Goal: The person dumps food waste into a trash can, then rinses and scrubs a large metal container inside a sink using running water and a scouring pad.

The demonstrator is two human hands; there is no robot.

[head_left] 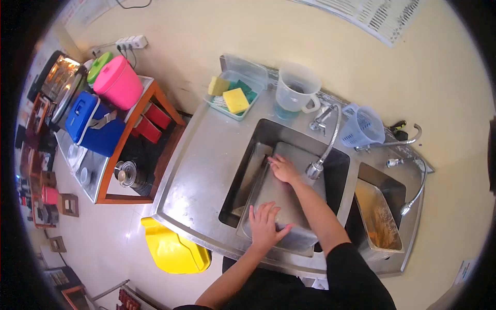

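A rectangular metal pan (297, 206) lies upside down in the left sink basin (263, 132), its flat bottom facing up. My left hand (266, 226) rests on the near part of the pan with its fingers spread. Farther back, my right hand (283, 169) lies on the pan's flat surface near its far left edge, fingers apart. Neither hand grips anything. A flexible faucet (314, 168) hangs over the pan, just right of my right hand.
Behind the basin stand a sponge container (243, 111), a clear measuring jug (297, 88) and a bluish jug (364, 126). The right basin holds a food-soiled metal pan (380, 217). A yellow bin (173, 248) stands on the floor; a side table (103, 178) carries a blue cooler (93, 126).
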